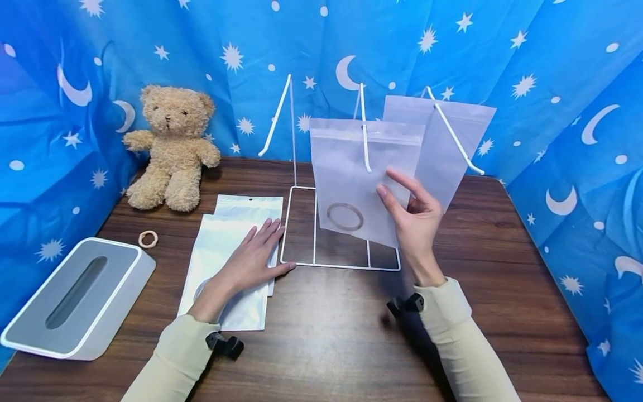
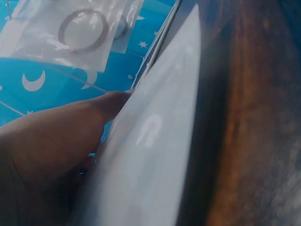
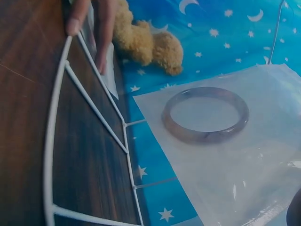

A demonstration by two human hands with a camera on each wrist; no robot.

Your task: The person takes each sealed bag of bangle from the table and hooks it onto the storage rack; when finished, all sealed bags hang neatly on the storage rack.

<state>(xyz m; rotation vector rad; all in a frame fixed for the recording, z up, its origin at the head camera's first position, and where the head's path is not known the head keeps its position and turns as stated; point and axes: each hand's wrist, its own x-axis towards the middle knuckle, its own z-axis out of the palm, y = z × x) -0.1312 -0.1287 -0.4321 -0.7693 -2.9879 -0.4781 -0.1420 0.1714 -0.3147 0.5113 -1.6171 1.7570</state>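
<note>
Sleeves [image 1: 469, 346] are lying nearest, over the table [image 1: 326, 346], each wrist carrying a black device [image 1: 230, 346]. Left hand [image 1: 251, 259] is resting on two flat bags [image 1: 211, 243]; its fingers are extending straight and slightly spread, and its thumb is touching the front left corner of the white rack [image 1: 341, 267]. Right hand [image 1: 417, 215] is hovering at the lower right of the front bag [image 1: 346, 178]; its index finger and thumb are standing apart, the other fingers being largely hidden. Whether the tips are touching the bag cannot be told. Front bag is hanging from the middle prong [image 1: 364, 134], with a bangle [image 3: 204, 137] lying inside near the bottom. Rear bag [image 1: 442, 162] is hanging from the right prong [image 1: 451, 133]. Left of the rack, a bear [image 1: 171, 148] is sitting before the curtain [image 1: 301, 39]; a ring [image 1: 141, 241] is lying beside a box [image 1: 118, 312].
</note>
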